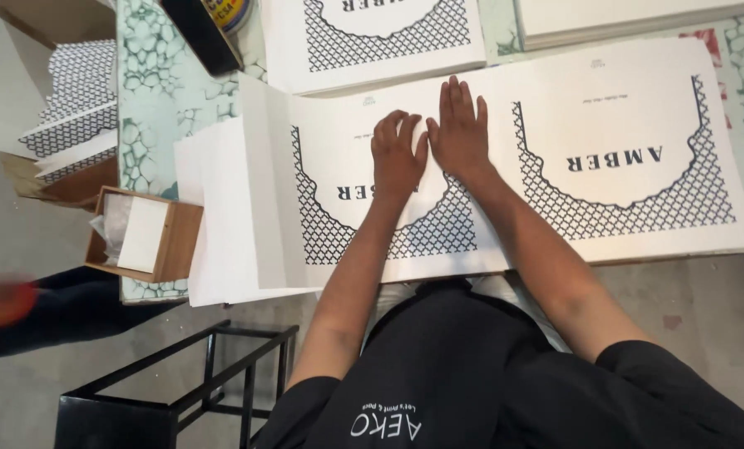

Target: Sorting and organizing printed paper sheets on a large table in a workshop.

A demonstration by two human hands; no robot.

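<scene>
A large white printed sheet (621, 141) with a black lattice pattern and scalloped white shapes lies flat on the table in front of me. My left hand (397, 154) presses on its left half with the fingers curled down against the paper. Beside it, touching at the thumbs, my right hand (459, 129) lies flat with fingers spread near the sheet's middle fold line. Neither hand holds anything.
A stack of plain white paper (222, 224) overhangs the table's left edge. A small wooden box (176, 241) sits further left. More printed sheets (372, 41) and a white stack (621, 17) lie at the back. A black metal frame (180, 391) stands below on the floor.
</scene>
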